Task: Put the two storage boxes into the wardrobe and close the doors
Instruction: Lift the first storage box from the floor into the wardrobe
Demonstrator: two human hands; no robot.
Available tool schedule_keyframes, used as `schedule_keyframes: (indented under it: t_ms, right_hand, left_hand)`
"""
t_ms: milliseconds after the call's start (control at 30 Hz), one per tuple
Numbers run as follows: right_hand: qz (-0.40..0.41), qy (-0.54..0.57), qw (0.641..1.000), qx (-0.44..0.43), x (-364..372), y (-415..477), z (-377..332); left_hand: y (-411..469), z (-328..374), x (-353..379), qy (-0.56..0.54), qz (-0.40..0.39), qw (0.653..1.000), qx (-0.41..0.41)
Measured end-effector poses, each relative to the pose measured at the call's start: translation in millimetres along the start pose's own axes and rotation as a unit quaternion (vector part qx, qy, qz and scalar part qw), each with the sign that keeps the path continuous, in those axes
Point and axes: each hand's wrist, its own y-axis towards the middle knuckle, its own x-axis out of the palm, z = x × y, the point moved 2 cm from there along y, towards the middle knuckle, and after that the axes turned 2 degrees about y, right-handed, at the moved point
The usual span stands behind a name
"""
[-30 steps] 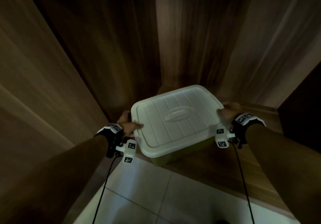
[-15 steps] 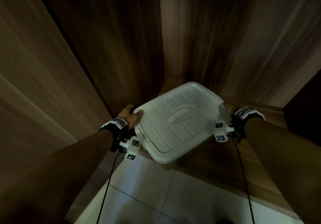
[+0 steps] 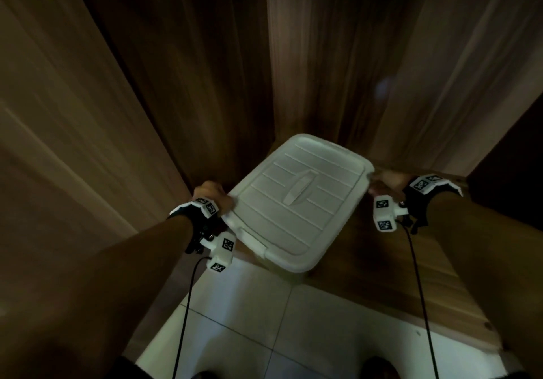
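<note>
A storage box with a ribbed white lid and a moulded centre handle is held over the wardrobe's wooden floor, turned diagonally with its far corner pointing into the wardrobe. My left hand grips the box's left rim. My right hand grips the right rim, its fingers partly hidden behind the lid. Both wrists wear black straps with white marker cubes and trailing cables. Only one box is in view.
The wardrobe's dark wooden back panels rise ahead. An open door stands at the left, another dark door edge at the right. White floor tiles lie below, in front of the wardrobe's front edge.
The box has moved forward, deeper into the wardrobe, and has turned counter-clockwise so it sits more diagonally. Both hands kept their grip and went with it.
</note>
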Motion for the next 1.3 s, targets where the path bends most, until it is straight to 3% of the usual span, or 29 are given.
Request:
schedule_keyframes:
  t_ms: [67, 267, 633, 800, 933, 1033, 1133, 1233, 1300]
  right_hand:
    - [-0.024, 0.044, 0.999, 0.0, 7.5, -3.9, -6.5]
    - [-0.108, -0.04, 0.993, 0.025, 36.7, -24.3, 6.9]
    - [-0.068, -0.128, 0.989, -0.034, 61.3, -34.9, -13.6]
    - [-0.122, -0.162, 0.978, -0.046, 69.8, -32.0, -10.2]
    - [-0.161, -0.325, 0.931, -0.033, 72.3, -48.0, -23.5]
    - [-0.123, -0.486, 0.865, -0.031, 80.0, -62.5, -40.4]
    - [-0.131, -0.536, 0.834, -0.01, 94.6, -69.6, -43.5]
    - [-0.072, -0.621, 0.779, -0.043, 103.1, -73.0, -41.0]
    - [-0.078, -0.612, 0.785, -0.046, 103.7, -68.4, -35.8]
  left_hand:
    - [-0.2, -7.9, -2.5, 0.024, 0.006, 1.0, 0.003]
    - [-2.0, -8.9, 7.2, 0.007, -0.017, 0.999, 0.039]
    - [-3.1, -28.5, 9.8, 0.077, -0.02, 0.994, 0.075]
    - [-11.3, -19.9, 5.2, -0.047, -0.094, 0.994, 0.028]
    - [-16.2, -20.3, 6.9, -0.012, -0.13, 0.99, 0.046]
    - [-20.3, -26.2, 3.7, 0.037, -0.141, 0.988, 0.044]
    - [-25.9, -25.1, -4.2, 0.094, -0.153, 0.981, 0.072]
    - [-33.2, -24.1, -7.7, 0.14, -0.153, 0.974, 0.088]
    - [-38.3, -22.2, -8.1, 0.171, -0.141, 0.97, 0.099]
